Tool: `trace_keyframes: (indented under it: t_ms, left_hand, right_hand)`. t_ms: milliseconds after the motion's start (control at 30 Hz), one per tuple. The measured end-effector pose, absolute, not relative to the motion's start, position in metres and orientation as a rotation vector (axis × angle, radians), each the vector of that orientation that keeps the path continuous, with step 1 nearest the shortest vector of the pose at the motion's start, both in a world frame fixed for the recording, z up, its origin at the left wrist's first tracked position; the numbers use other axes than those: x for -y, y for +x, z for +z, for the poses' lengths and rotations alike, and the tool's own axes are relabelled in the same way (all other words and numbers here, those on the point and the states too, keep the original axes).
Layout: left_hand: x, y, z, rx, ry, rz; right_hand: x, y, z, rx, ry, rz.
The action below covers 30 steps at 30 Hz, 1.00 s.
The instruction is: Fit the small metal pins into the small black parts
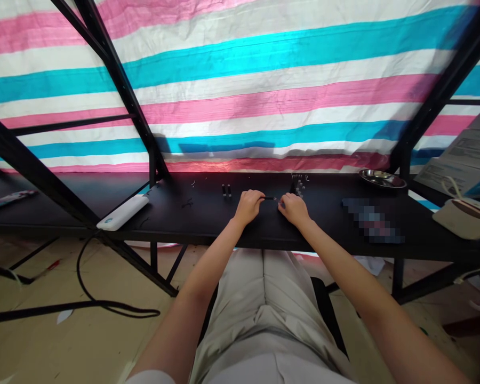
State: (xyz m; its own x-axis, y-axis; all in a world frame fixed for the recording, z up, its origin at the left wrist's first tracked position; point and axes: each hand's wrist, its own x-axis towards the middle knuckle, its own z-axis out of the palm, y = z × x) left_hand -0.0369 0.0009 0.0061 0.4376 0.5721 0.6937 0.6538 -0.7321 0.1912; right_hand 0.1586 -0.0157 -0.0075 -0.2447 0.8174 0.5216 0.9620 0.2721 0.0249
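Over the middle of the black table my left hand (249, 207) is closed around a thin black rod (269, 198), which sticks out to the right from its fingertips. The rod's right end carries a small pale tip. Facing that tip, my right hand (294, 208) is closed in a pinch; whatever lies between its fingers is too small to make out. Two short dark tubes (226, 190) with pale ends sit left of my left hand. Just behind my right hand is a group of small clear or silvery pieces (300, 188), partly hidden by the hand.
On the black table (192, 221) a white power-bank-like block (124, 212) lies at the left edge. Farther right are a shiny metal dish (383, 179) and a blurred-out flat item (372, 221). Boxes (460, 154) and a beige device (464, 217) stand far right. Black frame posts (122, 88) rise beside the table.
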Motion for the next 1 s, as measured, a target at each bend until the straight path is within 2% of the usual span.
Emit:
trace_keyframes:
  t_ms: [1000]
  left_hand:
    - [0.0031, -0.0296, 0.0043, 0.812, -2.482, -1.175]
  right_hand:
    - [0.0182, 0.159, -0.0092, 2.108, -1.574, -0.632]
